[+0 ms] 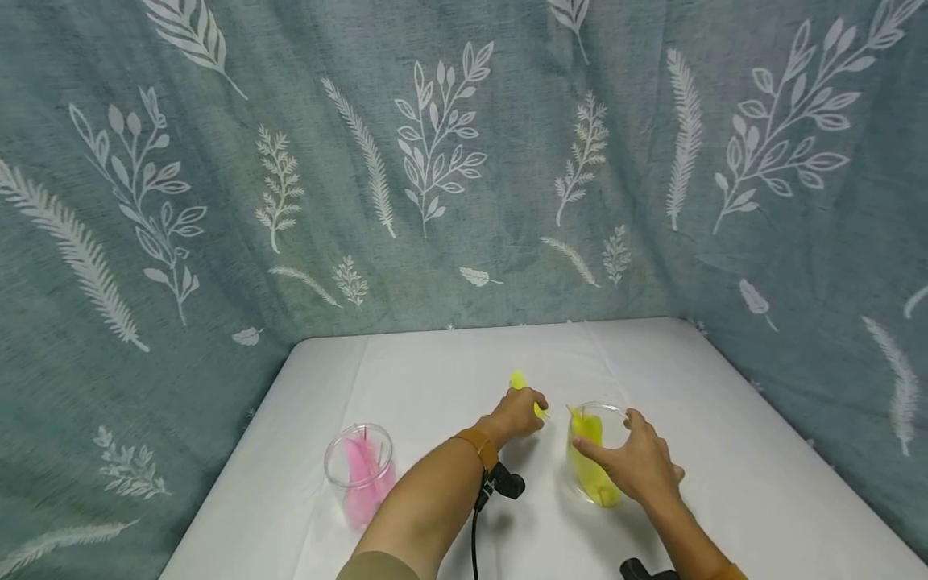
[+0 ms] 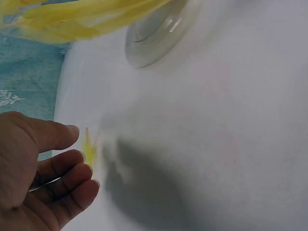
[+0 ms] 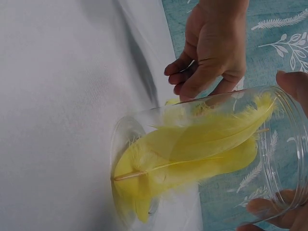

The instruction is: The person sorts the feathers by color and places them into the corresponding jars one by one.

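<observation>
My right hand grips a clear glass jar near its rim, thumb on one side and fingers on the other. Inside the jar several yellow feathers stand on end, their quills visible through the glass. To the jar's left, my left hand reaches low over a loose yellow feather, which shows past both sides of the hand. In the left wrist view a gap separates the thumb from the curved fingers, with that feather beyond them. The feather's middle is hidden under the hand.
A second clear jar holding pink feathers stands on the left of the white table. Patterned teal cloth hangs behind and at the sides. A black cable trails from the left wrist camera.
</observation>
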A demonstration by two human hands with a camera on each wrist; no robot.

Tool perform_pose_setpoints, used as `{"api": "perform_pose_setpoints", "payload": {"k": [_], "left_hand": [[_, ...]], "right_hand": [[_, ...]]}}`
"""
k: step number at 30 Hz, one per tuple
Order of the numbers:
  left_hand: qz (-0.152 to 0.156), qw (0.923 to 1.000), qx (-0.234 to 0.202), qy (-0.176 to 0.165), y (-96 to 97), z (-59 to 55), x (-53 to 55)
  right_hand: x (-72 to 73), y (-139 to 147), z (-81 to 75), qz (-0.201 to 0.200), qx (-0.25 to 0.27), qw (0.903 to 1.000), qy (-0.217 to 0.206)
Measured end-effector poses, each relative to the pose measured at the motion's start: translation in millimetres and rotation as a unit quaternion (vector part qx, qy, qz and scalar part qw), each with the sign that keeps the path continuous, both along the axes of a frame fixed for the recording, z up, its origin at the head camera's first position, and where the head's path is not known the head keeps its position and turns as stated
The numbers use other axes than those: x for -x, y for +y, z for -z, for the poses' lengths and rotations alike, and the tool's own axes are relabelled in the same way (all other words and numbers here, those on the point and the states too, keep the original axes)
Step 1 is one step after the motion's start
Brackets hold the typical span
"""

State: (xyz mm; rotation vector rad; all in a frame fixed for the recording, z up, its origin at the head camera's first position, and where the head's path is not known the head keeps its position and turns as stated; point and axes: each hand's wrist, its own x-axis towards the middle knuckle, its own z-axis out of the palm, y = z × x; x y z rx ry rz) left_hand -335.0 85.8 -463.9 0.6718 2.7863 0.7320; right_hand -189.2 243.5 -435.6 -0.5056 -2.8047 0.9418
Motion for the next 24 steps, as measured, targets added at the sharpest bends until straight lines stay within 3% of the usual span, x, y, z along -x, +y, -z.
{"api": "perform_pose_setpoints", "payload": {"k": [4, 14, 24], "left_hand": [[0.003, 1.0, 0.005, -0.007, 4.0, 8.4, 0.7], [0.029, 0.9983, 0.046, 0.02, 16.5, 17.1, 1.8], [0.019, 0.9977, 0.059, 0.028, 26.6, 25.1, 5.1]], "right_hand": [[-0.7, 0, 0.0, -0.002, 0.001, 1.0, 0.001], [-2.2, 0, -0.6, -0.001, 0.001, 1.0, 0.006], [-3.9, 0, -0.1, 0.003, 0.002, 0.9999, 0.015]]}}
